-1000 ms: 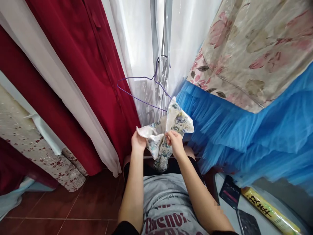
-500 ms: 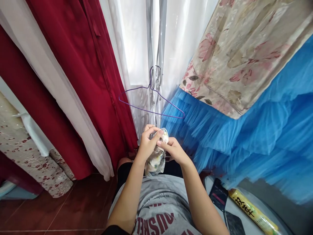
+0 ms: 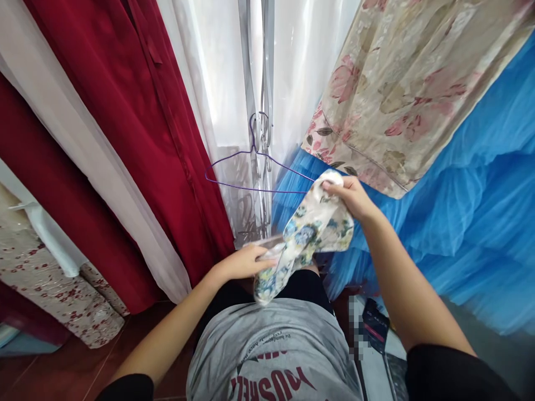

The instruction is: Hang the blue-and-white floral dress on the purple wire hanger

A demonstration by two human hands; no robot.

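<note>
My right hand (image 3: 353,196) pinches the upper end of a white cloth (image 3: 307,231) printed with blue and yellow-green flowers. The cloth hangs slantwise across my lap, spread out. At its lower left end my left hand (image 3: 248,260) is closed round a clear plastic bag (image 3: 273,243), slightly blurred; how much cloth is still inside the bag I cannot tell. Just behind the cloth, a purple wire hanger (image 3: 240,186) hangs from grey ribbons (image 3: 246,61), its right corner hidden by the cloth.
Dark red drapes (image 3: 167,139) hang to the left and white curtains (image 3: 217,67) straight ahead. At the right are a floral fabric (image 3: 401,100) and blue ruffled tulle (image 3: 451,234). A phone (image 3: 375,323) lies on a pale surface (image 3: 374,370) at my lower right.
The floral cloth, bunched up inside the clear bag before, is now drawn out and spread. My right hand has moved up and right with it; my left hand has shifted slightly down.
</note>
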